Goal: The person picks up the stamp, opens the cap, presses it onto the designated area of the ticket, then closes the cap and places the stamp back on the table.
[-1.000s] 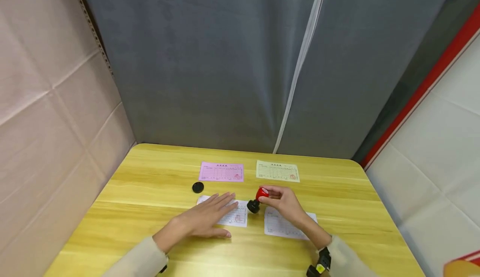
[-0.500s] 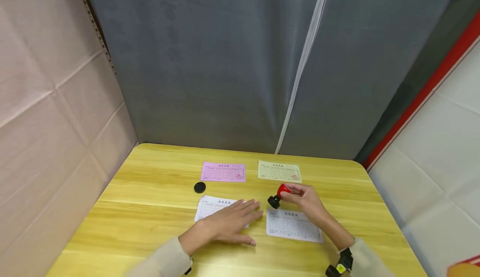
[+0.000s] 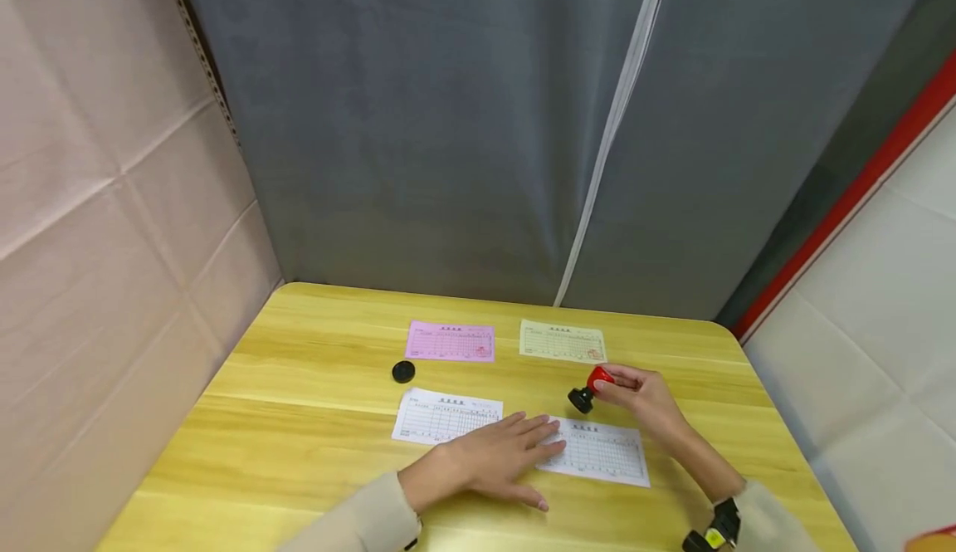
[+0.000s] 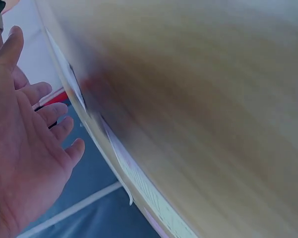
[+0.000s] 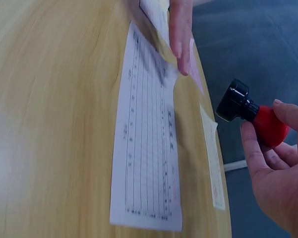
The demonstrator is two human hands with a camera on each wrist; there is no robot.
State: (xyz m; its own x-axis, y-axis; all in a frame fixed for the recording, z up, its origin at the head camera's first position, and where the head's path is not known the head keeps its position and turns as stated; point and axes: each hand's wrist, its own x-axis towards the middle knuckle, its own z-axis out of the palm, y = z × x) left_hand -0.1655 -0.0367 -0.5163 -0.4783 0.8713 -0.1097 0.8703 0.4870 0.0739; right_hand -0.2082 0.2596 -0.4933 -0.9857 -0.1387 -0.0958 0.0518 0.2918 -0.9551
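Two slips lie along the back of the surface, the far left slip and the far right slip. In front of them are two more, side by side: the near left slip and the near right slip. A disc sits between the rows, at their left end. The left hand spans the gap between the near slips, its fingertips over the near right slip's left end. The right hand holds the stamp above the surface — behind the near right slip, before the far right slip. A curtain hangs behind.
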